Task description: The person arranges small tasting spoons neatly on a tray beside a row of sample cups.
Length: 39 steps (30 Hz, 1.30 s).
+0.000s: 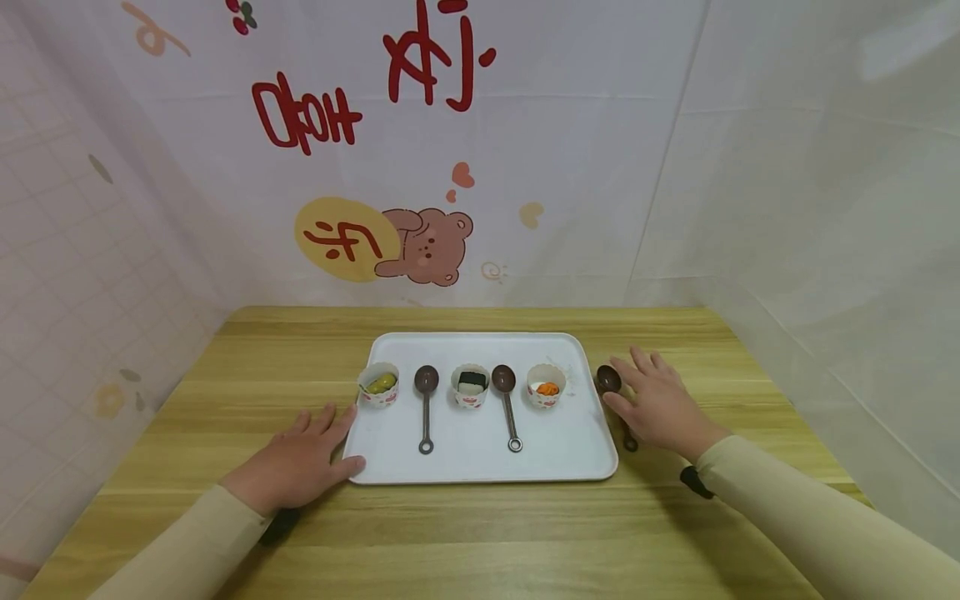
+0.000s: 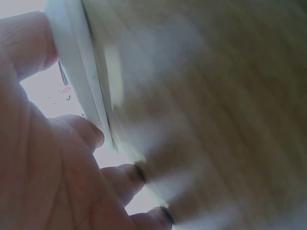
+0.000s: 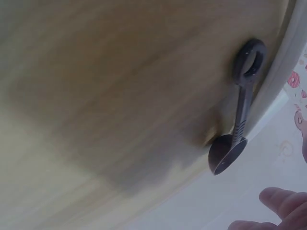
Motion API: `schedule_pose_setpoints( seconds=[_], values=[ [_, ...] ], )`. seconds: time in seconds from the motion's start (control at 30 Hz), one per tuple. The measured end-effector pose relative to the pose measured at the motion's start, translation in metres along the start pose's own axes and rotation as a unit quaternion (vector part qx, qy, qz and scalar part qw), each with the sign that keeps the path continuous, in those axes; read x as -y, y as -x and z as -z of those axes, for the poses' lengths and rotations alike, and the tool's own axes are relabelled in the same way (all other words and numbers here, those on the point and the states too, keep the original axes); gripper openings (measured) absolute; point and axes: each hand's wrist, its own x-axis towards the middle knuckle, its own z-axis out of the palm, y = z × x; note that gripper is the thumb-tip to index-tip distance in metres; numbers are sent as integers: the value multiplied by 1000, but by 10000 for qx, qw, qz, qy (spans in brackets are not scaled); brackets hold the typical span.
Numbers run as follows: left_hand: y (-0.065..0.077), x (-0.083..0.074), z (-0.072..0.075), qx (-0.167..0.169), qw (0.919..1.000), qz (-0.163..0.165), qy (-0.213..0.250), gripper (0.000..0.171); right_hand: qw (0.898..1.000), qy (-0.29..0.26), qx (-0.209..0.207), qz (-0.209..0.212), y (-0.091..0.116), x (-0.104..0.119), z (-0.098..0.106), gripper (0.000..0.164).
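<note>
My left hand [image 1: 300, 461] lies at the left edge of a white tray [image 1: 465, 462], thumb over the rim and fingers spread. Palm down, my right hand [image 1: 660, 408] is just right of the tray, fingers extended above a brown measuring spoon [image 1: 609, 379]. In the right wrist view that measuring spoon [image 3: 242, 108] lies along the tray's side, apart from the fingertips [image 3: 278, 199]. Two more brown measuring spoons, one on the left [image 1: 427, 381] and one on the right [image 1: 504, 380], lie on the tray with handles toward me.
Three paper cups stand in a row on the tray: the left cup [image 1: 381, 402] holds green pieces, the middle cup [image 1: 470, 400] a black-and-white piece, the right cup [image 1: 543, 398] something orange. A wooden table [image 1: 450, 542] is below, with printed white cloth [image 1: 562, 142] behind and beside it.
</note>
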Motion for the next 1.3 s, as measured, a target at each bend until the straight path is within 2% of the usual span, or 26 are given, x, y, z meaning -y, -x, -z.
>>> schedule_pose_setpoints(
  seconds=[0.4, 0.8, 1.0, 1.3],
  values=[
    [1, -1, 0, -47, 10000, -27, 21, 88, 9998, 129, 120, 129, 8, -12, -2, 62],
    [2, -2, 2, -6, 10000, -44, 50, 88, 9992, 142, 371, 51, 16, -21, -1, 66],
    [1, -1, 1, 5, 10000, -54, 47, 89, 9988, -20, 485, 16, 18, -22, -2, 67],
    [2, -2, 3, 18, 10000, -45, 36, 89, 9975, 32, 705, -49, 21, -23, -2, 64]
  ],
)
